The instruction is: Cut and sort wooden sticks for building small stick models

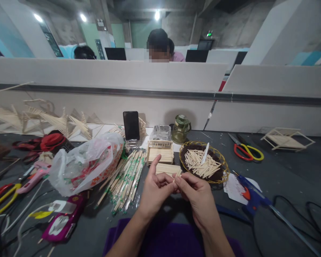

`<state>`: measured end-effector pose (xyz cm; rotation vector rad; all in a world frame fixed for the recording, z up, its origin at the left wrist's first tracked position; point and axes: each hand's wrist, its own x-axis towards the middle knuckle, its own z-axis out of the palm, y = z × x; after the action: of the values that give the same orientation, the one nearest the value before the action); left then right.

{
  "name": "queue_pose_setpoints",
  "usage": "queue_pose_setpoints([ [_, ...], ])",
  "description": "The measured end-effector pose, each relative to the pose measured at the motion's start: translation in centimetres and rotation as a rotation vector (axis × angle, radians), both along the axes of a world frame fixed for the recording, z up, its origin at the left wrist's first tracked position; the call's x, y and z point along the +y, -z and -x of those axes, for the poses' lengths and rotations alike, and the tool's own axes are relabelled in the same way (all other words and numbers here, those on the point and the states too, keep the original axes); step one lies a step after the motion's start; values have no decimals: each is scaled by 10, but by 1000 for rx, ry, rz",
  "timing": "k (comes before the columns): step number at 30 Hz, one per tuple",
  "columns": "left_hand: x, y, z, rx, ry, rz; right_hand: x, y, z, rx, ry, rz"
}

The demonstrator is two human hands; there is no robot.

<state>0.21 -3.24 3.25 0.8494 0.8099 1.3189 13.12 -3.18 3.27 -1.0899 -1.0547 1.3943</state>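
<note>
My left hand and my right hand meet over the dark table. Their fingertips pinch short wooden sticks, partly hidden by the fingers. The left index finger points up. Just beyond lies a flat panel of wooden sticks, and behind it a small wooden stick frame with a slatted base. At the right, a wicker basket holds many cut sticks and a white pen-like tool. Wrapped chopsticks lie left of my hands.
A blue glue gun with its cord and red-yellow scissors are at the right. A plastic bag, a pink cutter and a purple power strip lie left. A phone and green jug stand behind.
</note>
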Motion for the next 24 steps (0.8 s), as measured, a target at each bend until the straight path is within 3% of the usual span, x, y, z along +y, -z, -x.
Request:
queue_pose_setpoints([
  [13,0,1,4,-62,67,-28,6,-2,1,362,-60,290],
  [20,0,2,2,-32,-5,-51,7,-3,7,383,-53,297],
  [24,2,3,3,-31,-5,-41,9,-3,9,279,5,223],
])
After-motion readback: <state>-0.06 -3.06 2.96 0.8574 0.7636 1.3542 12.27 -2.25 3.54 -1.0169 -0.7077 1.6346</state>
